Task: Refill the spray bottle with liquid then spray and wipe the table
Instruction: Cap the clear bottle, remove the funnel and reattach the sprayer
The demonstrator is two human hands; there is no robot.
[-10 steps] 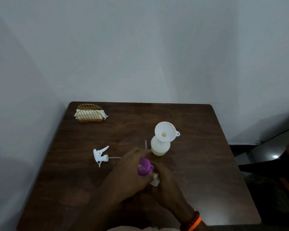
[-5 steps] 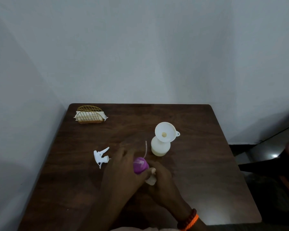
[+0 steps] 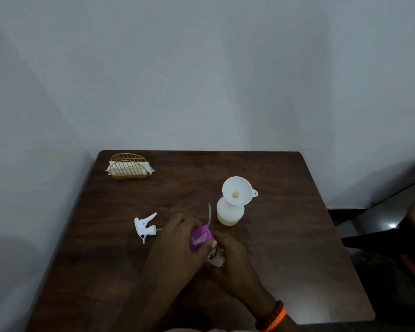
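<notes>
Surface: dark wood, set in a corner between 2 pale walls.
Bottle: white, upright, right of centre, cap off; well apart from both hands.
Funnel: white, seated in the bottle's neck, small tab on its right rim.
Sprayer: white trigger head lying on its side, left of the hands; its thin tube runs right, behind the left hand, and shows again curving up just left of the bottle.
Refill: purple cap on a small pale container with a purple label, tilted, held between both hands just above the surface, near the bottle's base.
Left hand: fingers curled over the purple cap, gripping it from the left.
Right hand: fingers wrapped round the container's lower body; red-and-orange bands on the wrist.
Holder: gold wire napkin rack with white napkins, far left corner.
Liquid level in bottle: cannot tell.
</notes>
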